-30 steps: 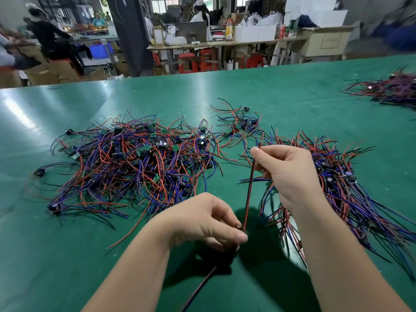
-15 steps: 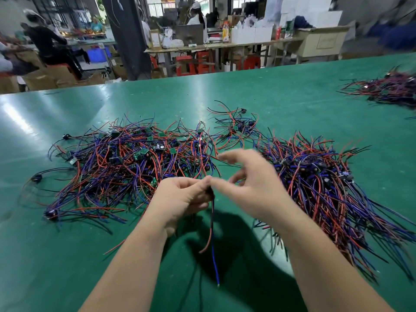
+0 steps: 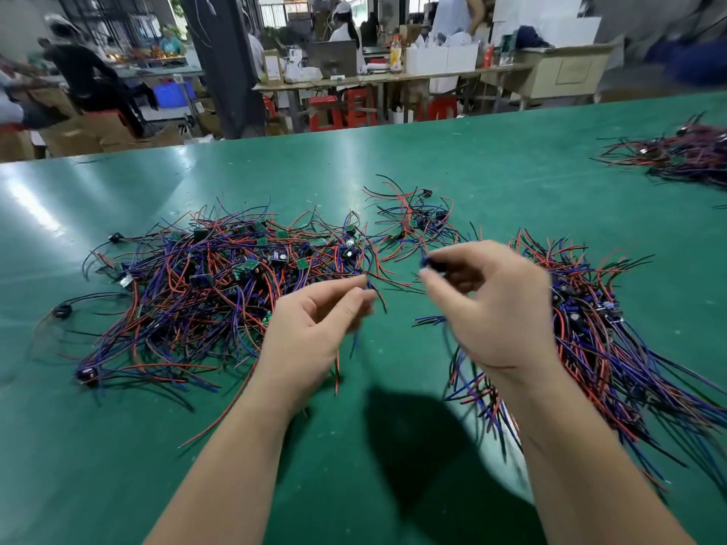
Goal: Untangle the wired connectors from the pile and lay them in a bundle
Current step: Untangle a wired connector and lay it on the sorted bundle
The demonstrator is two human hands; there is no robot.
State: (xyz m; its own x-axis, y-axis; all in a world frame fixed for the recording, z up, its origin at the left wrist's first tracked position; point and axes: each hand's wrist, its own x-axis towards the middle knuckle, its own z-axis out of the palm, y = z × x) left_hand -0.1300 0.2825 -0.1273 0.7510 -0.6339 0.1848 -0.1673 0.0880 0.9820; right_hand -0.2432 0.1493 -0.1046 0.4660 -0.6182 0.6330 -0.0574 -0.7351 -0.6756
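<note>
Fingers (image 3: 334,293) pinching: left hand (image 3: 310,340) a wire (image 3: 355,342), right hand (image 3: 495,308) a connector (image 3: 427,263), beside pile (image 3: 204,285). Might snag, dragging pile, if yanked.

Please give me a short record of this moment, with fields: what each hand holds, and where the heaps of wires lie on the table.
Left hand: pinches thin wires that hang below it
Right hand: pinches a small dark connector; blurred
Tangled pile: on the green table, left of the hands
Bundle: right of the hands, its wires lying roughly one way
Far pile: at the far right of the table
</note>
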